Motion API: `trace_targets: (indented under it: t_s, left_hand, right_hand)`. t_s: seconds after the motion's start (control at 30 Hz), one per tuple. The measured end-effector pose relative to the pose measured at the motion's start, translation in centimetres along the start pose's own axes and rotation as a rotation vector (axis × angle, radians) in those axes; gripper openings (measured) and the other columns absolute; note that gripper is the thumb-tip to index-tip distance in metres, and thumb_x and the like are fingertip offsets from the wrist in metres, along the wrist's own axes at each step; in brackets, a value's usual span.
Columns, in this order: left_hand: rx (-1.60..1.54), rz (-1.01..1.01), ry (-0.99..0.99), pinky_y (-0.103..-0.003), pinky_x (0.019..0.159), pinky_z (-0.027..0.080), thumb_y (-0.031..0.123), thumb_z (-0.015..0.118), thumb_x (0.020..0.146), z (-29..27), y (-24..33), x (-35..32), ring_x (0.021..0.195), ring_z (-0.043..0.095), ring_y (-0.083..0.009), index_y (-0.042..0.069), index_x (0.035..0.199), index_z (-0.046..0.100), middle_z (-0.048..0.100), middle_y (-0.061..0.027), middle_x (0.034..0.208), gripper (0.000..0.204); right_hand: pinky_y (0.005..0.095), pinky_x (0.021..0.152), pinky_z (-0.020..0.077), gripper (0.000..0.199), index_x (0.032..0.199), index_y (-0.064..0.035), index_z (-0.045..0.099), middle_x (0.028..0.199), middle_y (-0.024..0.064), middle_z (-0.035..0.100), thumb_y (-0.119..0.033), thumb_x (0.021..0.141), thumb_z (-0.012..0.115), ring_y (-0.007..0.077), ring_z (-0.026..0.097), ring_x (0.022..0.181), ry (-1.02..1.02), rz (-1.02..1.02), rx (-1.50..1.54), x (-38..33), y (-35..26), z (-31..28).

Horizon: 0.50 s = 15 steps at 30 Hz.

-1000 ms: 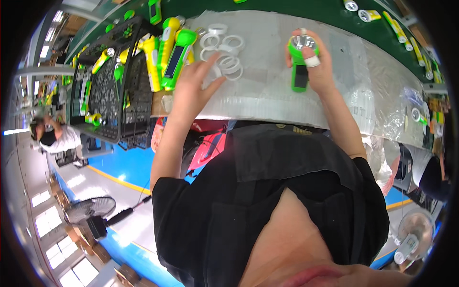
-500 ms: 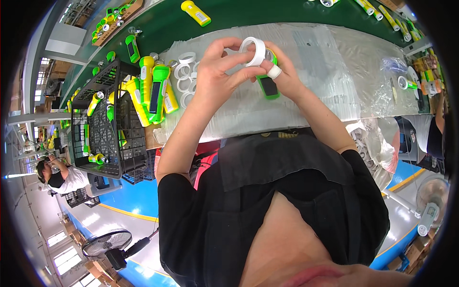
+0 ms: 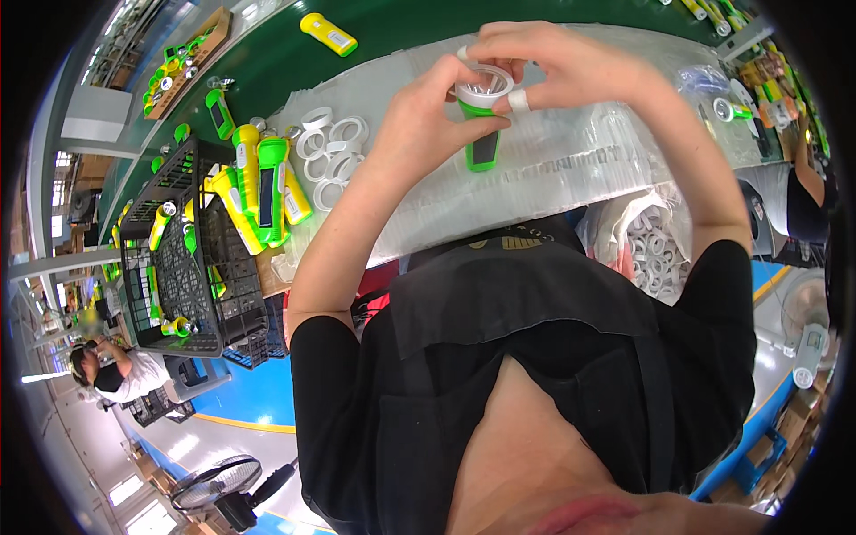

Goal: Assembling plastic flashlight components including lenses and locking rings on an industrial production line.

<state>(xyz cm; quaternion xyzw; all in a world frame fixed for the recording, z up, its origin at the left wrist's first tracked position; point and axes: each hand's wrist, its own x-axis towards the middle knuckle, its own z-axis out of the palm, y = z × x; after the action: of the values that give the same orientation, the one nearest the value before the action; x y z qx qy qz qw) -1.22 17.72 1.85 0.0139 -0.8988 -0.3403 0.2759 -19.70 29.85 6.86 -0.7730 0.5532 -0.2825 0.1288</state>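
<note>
Head view: both hands on a green torch

Upper centre, left hand (image 3: 419,120) grips the green torch (image 3: 481,134) body; right hand (image 3: 557,67) pinches its white ring (image 3: 486,86). Farther left lie loose white rings (image 3: 325,156), then a black wire basket (image 3: 183,259)

Green tabletop (image 3: 401,36), clear plastic sheet (image 3: 580,152) spread across it. Black wire crate (image 3: 192,285) at its left edge. Below crate: blue floor (image 3: 259,397), yellow line, standing fan (image 3: 218,477).
</note>
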Motion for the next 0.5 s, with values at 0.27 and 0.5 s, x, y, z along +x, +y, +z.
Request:
trace_targets:
  t_s: [0.27,0.5]
  left_hand:
    - [-0.034,-0.036,0.026,-0.032,0.075,0.054,0.018,0.087,0.069,0.6,0.3,0.4,0.084,0.068,-0.0207,0.006,0.098,0.054,0.068,-0.0069,0.094,0.046]
    - [0.006,-0.040,0.056,-0.028,0.068,0.050,0.017,0.087,0.070,1.1,-0.3,0.6,0.074,0.062,-0.0162,0.006,0.098,0.056,0.067,-0.0059,0.085,0.043]
  right_hand:
    - [0.0443,0.063,0.0505,0.057,0.083,0.0013,0.065,0.079,0.0223,0.066,-0.055,0.074,0.069,0.0380,0.065,0.073,-0.072,-0.420,-0.539,2.0,-1.3,-1.8]
    - [0.0453,0.064,0.0503,0.049,0.082,0.0004,0.066,0.077,0.0228,0.065,-0.046,0.070,0.073,0.0394,0.064,0.073,-0.132,0.533,-0.382,2.9,-4.1,-1.1]
